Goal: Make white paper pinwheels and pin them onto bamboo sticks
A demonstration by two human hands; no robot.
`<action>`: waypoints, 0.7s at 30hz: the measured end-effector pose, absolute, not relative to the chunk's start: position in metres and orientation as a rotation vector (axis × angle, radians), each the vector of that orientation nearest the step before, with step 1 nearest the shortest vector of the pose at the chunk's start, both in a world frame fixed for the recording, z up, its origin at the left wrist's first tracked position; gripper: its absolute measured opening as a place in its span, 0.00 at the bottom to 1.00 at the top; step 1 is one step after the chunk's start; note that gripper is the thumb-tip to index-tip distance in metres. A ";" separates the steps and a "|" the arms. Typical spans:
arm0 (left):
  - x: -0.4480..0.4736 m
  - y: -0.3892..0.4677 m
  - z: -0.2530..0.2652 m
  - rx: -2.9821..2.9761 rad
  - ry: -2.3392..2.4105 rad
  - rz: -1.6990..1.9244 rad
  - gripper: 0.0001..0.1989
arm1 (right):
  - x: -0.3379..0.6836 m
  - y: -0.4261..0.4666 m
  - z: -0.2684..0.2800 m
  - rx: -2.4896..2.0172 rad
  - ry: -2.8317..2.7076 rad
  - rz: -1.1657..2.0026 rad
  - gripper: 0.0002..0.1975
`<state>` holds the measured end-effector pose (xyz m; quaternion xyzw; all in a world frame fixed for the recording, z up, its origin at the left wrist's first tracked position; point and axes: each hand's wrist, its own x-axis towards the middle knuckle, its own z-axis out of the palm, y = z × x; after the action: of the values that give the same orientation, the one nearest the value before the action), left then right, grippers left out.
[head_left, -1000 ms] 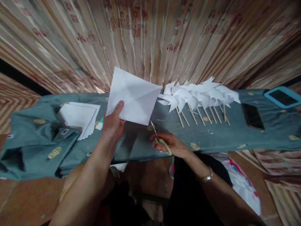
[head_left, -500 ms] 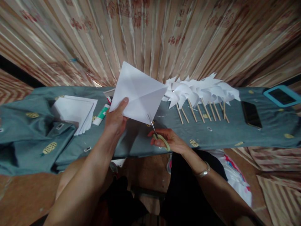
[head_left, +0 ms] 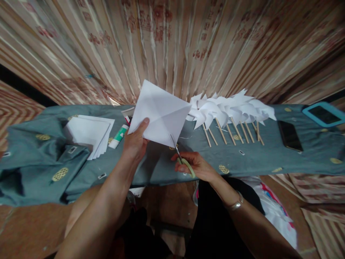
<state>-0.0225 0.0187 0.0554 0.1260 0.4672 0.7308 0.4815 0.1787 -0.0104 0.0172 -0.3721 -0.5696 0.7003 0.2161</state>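
My left hand (head_left: 136,140) pinches the lower left edge of a white paper sheet (head_left: 159,108), thumb on top and fingers underneath. Faint crossing crease lines run over the tilted sheet, which is held up above the cloth. In my right hand (head_left: 195,165) is a pair of scissors (head_left: 185,166) with light green handles. The scissors' blades point up and meet the sheet near its bottom corner. Just right of the sheet lie several white paper pinwheels (head_left: 229,108) on wooden sticks, overlapping in a row.
A stack of white paper (head_left: 88,131) and a green-and-white glue stick (head_left: 118,136) lie to the left on the grey-green cloth (head_left: 159,169). Over at the right are a dark phone (head_left: 290,136) and a blue-framed device (head_left: 323,114). A striped curtain (head_left: 167,46) hangs behind.
The whole scene sits slightly lower in the picture as the camera tilts. Both hands keep their hold, and the scissors stay at the sheet's bottom corner.
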 end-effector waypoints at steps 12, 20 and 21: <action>-0.026 0.018 0.054 0.279 1.128 1.776 0.06 | 0.177 -0.011 0.013 -1.062 -1.542 1.909 0.24; -0.027 0.017 0.053 0.330 1.125 1.778 0.08 | 0.176 -0.012 0.012 -1.053 -1.532 1.882 0.21; -0.027 0.017 0.053 0.323 1.135 1.775 0.07 | 0.176 -0.012 0.012 -1.055 -1.535 1.879 0.21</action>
<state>-0.0268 0.0167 0.0530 0.1327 0.4660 0.7288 0.4839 0.1756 -0.0121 0.0118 -0.3866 -0.5626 0.6884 0.2453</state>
